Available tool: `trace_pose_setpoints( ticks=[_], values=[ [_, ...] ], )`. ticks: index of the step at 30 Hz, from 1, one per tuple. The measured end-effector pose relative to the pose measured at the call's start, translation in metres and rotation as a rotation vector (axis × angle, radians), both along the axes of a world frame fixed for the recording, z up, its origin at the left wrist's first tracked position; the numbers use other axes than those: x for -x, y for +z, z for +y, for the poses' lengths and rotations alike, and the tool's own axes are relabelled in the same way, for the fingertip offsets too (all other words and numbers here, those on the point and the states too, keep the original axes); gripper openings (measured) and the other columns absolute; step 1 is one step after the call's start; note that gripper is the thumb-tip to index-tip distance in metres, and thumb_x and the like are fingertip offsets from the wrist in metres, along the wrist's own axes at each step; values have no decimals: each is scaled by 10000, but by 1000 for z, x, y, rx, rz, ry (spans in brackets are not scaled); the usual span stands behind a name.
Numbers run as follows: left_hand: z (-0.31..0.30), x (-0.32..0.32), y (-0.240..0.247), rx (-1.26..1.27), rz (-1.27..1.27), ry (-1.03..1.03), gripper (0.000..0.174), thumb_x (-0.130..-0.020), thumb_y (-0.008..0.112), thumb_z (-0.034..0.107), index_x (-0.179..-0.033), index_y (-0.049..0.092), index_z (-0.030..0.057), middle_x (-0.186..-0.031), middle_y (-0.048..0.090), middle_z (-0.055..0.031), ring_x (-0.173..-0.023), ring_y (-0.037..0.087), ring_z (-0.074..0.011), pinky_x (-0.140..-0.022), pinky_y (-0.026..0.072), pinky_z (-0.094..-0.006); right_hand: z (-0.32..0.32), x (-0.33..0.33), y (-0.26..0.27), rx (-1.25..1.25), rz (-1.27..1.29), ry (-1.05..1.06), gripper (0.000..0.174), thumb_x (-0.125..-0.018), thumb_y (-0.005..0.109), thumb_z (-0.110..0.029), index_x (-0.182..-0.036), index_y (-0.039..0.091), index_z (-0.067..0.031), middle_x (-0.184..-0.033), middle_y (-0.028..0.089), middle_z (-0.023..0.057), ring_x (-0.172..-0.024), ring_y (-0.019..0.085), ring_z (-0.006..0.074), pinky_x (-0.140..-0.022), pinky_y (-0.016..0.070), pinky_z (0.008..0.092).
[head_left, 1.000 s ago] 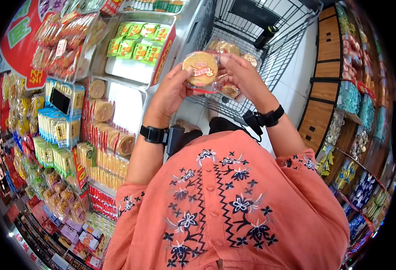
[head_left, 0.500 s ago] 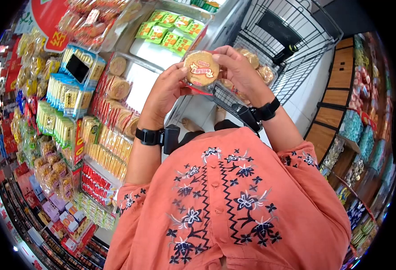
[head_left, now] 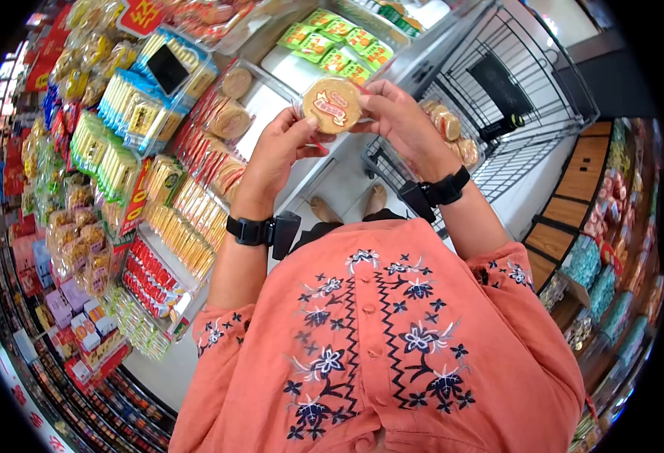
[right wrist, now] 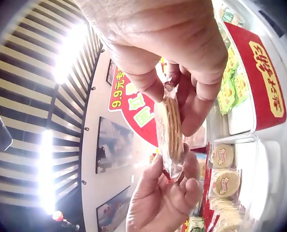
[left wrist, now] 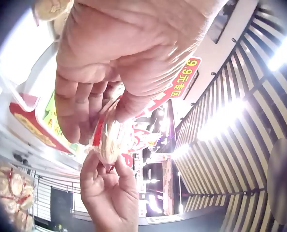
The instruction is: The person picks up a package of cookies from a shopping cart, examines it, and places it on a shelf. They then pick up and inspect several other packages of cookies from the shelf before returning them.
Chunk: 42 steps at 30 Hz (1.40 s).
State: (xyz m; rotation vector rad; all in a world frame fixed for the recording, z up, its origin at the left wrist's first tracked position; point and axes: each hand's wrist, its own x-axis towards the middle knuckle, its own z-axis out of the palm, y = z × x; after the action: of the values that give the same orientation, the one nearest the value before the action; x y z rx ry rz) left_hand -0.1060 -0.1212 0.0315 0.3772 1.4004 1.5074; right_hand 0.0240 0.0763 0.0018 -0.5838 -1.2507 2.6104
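A clear-wrapped packet of round, thin biscuits (head_left: 333, 106) with a red ribbon-shaped label is held up between both hands. My left hand (head_left: 278, 155) pinches its left edge, thumb on the front face and fingers behind. At the opposite edge, my right hand (head_left: 406, 124) pinches the wrapper between thumb and fingers. Seen edge-on in the right wrist view, the stack of biscuits (right wrist: 171, 130) shows several layers inside the crinkled film. The left wrist view shows the same packet (left wrist: 112, 137) from its side, partly covered by the thumb.
A wire shopping cart (head_left: 532, 132) stands ahead on the right, with packs of round biscuits (head_left: 449, 124) in it. To the left, display trays hold similar round biscuits (head_left: 226, 119), green snack packets (head_left: 332, 49) and blue packs (head_left: 128, 98). Wooden drawers (head_left: 577, 174) and hanging goods line the right side.
The head view has swung left, so shelves and cart shift rightward in it. Both hands still hold the packet, whose label has turned slightly clockwise.
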Motion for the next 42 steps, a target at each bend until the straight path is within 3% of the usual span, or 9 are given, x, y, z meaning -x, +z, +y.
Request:
trace_pose_setpoints(
  ticks=[7,10,13,17,19,24,28,34,42],
  values=[
    [-28,46,17,118,389,87,371,-992,623,248,-1274,545,19,-1042,641,-26,-895,642,-115,-705,548,-272,-26,47,-7,-61,-84,301,253,-953,689,-209,-1072,554,-31,-1104,654,124,-1003,694,230,-831,603,378],
    [-46,87,20,214,552,72,352,-979,647,202,-1255,564,-1,-1037,639,-26,-913,609,-92,-718,519,-257,-43,69,-7,-253,-138,407,393,-969,641,-281,-1208,557,20,-1175,645,148,-1043,679,234,-848,590,343],
    [-68,142,-2,328,941,22,299,-962,670,154,-1208,589,5,-1041,653,-35,-924,604,-119,-796,498,-266,-58,92,-11,-283,-143,439,424,-959,618,-276,-1232,537,37,-1177,632,159,-1043,677,246,-833,592,346],
    [-79,157,-19,444,980,-26,295,-929,681,149,-1171,608,-2,-1004,679,-74,-913,618,-147,-814,504,-300,-78,120,-30,-189,-144,439,384,-946,622,-228,-1207,527,37,-1149,622,157,-1035,675,267,-828,599,375],
    [-81,158,-33,549,1135,-114,368,-865,697,204,-1164,606,8,-1047,697,-180,-949,672,-270,-849,517,-370,-86,129,-40,-172,-162,470,447,-958,609,-221,-1281,488,64,-1211,603,193,-1067,666,279,-862,593,374],
    [-87,155,-66,606,1386,-194,267,-879,662,186,-1081,596,24,-1074,657,-219,-983,651,-397,-842,514,-473,-105,143,-77,-113,-226,504,457,-950,621,-205,-1293,475,60,-1152,599,157,-1058,660,272,-871,589,387],
    [-84,145,-64,642,1486,-151,329,-884,672,316,-1001,612,15,-1058,665,-220,-961,663,-412,-794,533,-504,-118,153,-94,-80,-272,508,500,-950,627,-201,-1333,442,61,-1162,593,163,-1065,652,276,-878,587,398],
    [-86,157,-90,686,1671,-172,261,-858,692,166,-1074,572,82,-1081,633,-156,-1037,620,-369,-859,523,-482,-129,172,-112,-46,-265,491,568,-956,617,-186,-1405,374,62,-1188,580,157,-1061,643,282,-884,580,404],
    [-94,155,-83,694,1718,-154,341,-795,773,179,-1044,567,70,-1033,617,-146,-1004,627,-355,-800,547,-447,-139,184,-121,-44,-269,444,583,-945,615,-176,-1417,376,70,-1263,561,194,-1085,625,306,-887,571,419]
  ],
)
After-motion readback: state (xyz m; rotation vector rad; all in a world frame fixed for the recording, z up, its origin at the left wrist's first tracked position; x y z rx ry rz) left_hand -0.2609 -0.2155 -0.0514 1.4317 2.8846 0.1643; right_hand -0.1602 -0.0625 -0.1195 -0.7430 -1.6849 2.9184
